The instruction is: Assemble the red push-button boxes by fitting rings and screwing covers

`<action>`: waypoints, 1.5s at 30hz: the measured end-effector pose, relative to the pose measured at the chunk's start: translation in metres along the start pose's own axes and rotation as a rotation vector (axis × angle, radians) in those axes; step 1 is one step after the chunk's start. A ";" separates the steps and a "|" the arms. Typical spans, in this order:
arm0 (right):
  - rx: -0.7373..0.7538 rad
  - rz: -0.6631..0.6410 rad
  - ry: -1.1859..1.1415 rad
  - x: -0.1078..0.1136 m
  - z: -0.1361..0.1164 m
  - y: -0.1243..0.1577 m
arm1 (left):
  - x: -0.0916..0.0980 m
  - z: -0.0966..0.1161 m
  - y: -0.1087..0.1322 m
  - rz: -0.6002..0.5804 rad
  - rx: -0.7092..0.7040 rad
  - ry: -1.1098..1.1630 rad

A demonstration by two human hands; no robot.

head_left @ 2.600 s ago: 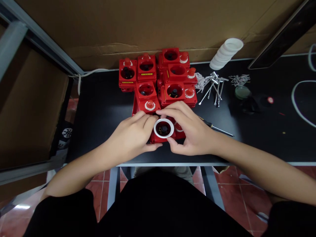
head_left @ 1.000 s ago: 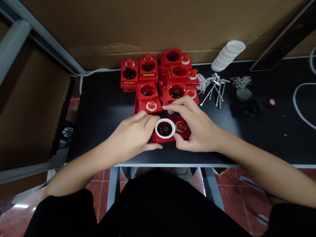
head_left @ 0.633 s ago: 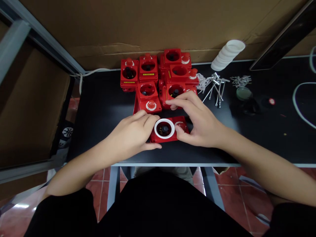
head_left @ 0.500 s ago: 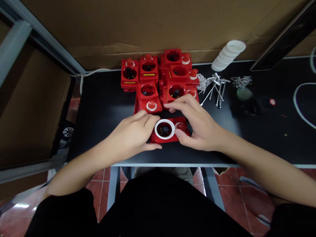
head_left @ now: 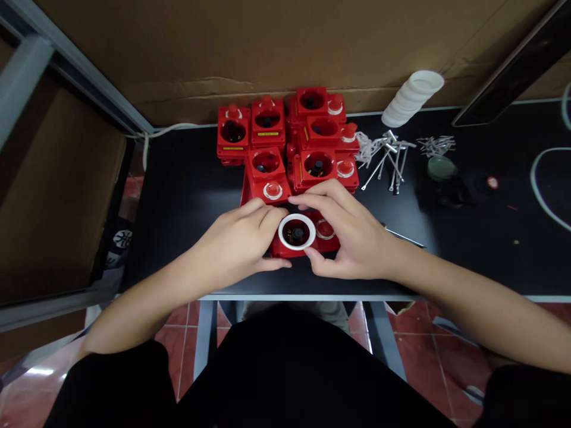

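A red housing (head_left: 292, 252) lies on the black tabletop near its front edge. A white ring (head_left: 313, 232) sits around its round opening, and dark parts show inside. My left hand (head_left: 243, 238) grips the housing's left end, thumb along the front side and fingers at the back. My right hand (head_left: 352, 235) arches over the right end; its thumb is at the ring's front right and its fingers are behind, spread apart. The right hand partly covers the housing's red knob (head_left: 325, 228) with its white collar.
Several red housings (head_left: 268, 134) are grouped behind my hands. To their right lie metal rods (head_left: 395, 156), small screws (head_left: 436, 146), a greenish round dish (head_left: 441, 169) and a leaning stack of white rings (head_left: 413, 98). A thin tool (head_left: 405, 238) lies beside my right wrist.
My right hand has shifted slightly left, its thumb now lower at the ring's front right. More of the thin tool shows behind my right wrist.
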State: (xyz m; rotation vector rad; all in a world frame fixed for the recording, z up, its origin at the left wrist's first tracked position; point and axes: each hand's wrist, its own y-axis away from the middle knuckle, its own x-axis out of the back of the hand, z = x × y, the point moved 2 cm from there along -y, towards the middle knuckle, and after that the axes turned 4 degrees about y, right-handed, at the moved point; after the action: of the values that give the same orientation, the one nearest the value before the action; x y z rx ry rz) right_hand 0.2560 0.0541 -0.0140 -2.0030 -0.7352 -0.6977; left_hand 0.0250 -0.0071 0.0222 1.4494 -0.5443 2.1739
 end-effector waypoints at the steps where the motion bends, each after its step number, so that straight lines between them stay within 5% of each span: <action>1: -0.004 -0.003 0.000 0.001 0.001 0.000 | 0.000 -0.001 0.000 0.001 -0.003 0.001; 11: -0.019 0.026 0.003 0.009 0.010 -0.002 | -0.001 -0.003 0.001 -0.001 -0.017 -0.010; 20: 0.063 -0.084 -0.096 0.006 0.009 0.000 | 0.000 -0.001 0.000 0.004 -0.028 -0.030; 33: 0.035 0.072 -0.035 -0.004 0.002 -0.005 | -0.003 -0.006 0.001 0.020 -0.032 -0.007; 40: 0.015 0.182 0.161 0.049 0.009 -0.016 | -0.005 -0.006 0.000 0.026 -0.028 -0.068; 45: -0.169 0.251 0.433 0.122 0.088 -0.021 | -0.006 -0.006 0.002 0.043 -0.038 -0.080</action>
State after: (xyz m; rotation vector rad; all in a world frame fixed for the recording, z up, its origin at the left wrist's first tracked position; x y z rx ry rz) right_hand 0.3393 0.1676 0.0423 -1.9513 -0.1702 -1.0221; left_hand 0.0210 -0.0064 0.0147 1.5224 -0.6467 2.1344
